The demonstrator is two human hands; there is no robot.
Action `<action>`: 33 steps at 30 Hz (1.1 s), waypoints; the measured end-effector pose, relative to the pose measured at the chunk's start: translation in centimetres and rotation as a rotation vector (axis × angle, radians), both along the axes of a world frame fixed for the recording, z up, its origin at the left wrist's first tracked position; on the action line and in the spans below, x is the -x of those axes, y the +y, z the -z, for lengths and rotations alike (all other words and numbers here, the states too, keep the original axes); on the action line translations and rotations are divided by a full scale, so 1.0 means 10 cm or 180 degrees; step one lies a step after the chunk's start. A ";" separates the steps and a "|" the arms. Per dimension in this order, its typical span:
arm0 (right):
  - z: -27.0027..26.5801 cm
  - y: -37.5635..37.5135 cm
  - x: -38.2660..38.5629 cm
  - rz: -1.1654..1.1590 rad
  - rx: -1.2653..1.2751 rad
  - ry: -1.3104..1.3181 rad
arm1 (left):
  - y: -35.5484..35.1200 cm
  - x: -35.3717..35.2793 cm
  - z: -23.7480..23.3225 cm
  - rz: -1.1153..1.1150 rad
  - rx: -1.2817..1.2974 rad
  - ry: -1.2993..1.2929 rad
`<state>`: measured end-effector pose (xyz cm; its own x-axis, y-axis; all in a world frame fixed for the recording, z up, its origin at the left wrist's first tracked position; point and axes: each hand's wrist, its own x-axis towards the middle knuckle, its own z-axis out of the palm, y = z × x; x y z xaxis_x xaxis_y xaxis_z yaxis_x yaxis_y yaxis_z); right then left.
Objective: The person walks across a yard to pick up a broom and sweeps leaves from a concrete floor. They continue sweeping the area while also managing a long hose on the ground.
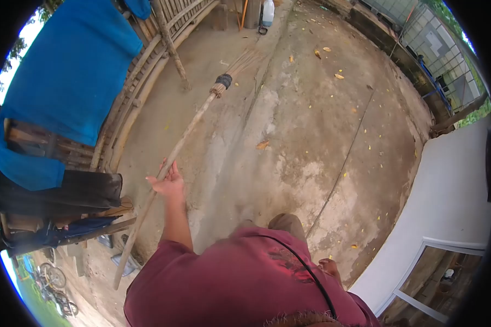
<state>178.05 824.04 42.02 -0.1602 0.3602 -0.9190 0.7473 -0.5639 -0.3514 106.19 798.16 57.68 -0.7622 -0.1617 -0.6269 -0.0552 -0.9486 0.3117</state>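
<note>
A stick broom (pixel 190 129) slants across the left half of the view, its long wooden handle running down past my left side. Dark binding wraps the broom's head, and thin bristles fan out at the far end over the concrete. My left hand (pixel 171 182) holds the handle around its middle, the thumb on one side and the fingers on the other. At my right side, close to my maroon shirt (pixel 240 278), my right hand (pixel 328 266) hangs low with its fingers curled. Nothing sticks out of it, and its palm is hidden.
Yellow and brown leaves (pixel 339 76) dot the concrete floor (pixel 305 125). A bamboo bench (pixel 128 117) with blue cloth (pixel 76 65) borders the left. A white wall (pixel 447 185) stands on the right. A plastic bottle (pixel 268 13) is at the far end, bicycles (pixel 54 280) lower left.
</note>
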 end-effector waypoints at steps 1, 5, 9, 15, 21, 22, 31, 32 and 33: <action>0.09 0.05 -0.04 0.0246 0.0060 -0.0131 | 0.21 0.28 0.02 -0.0067 0.0001 0.0047; 1.02 0.56 -0.58 -0.0024 0.0374 0.0047 | 0.74 1.33 0.55 -0.0033 0.0136 0.0074; 1.52 1.94 -0.20 -0.0026 0.0610 0.0072 | 1.08 1.94 1.39 0.1619 0.2954 -0.1218; 0.49 4.81 2.45 0.0374 -0.0160 -0.0370 | 2.87 1.44 1.38 0.5494 0.4607 -0.0855; -0.04 7.67 4.68 -0.0555 -0.1727 0.0848 | 4.95 1.73 1.31 0.6904 0.4582 0.0572; -0.18 8.07 5.01 -0.0586 -0.1862 0.0879 | 5.18 1.85 1.39 0.6604 0.4511 0.0739; -0.32 9.19 6.17 -0.0257 -0.1185 0.0296 | 6.47 3.79 2.10 0.7930 0.5607 0.0796; -0.27 9.14 6.14 -0.0298 -0.0875 0.0207 | 6.69 4.05 2.01 0.7804 0.5305 -0.0193; -0.28 9.08 6.13 -0.0062 -0.0662 0.0091 | 6.94 4.35 1.95 0.7866 0.6015 0.1180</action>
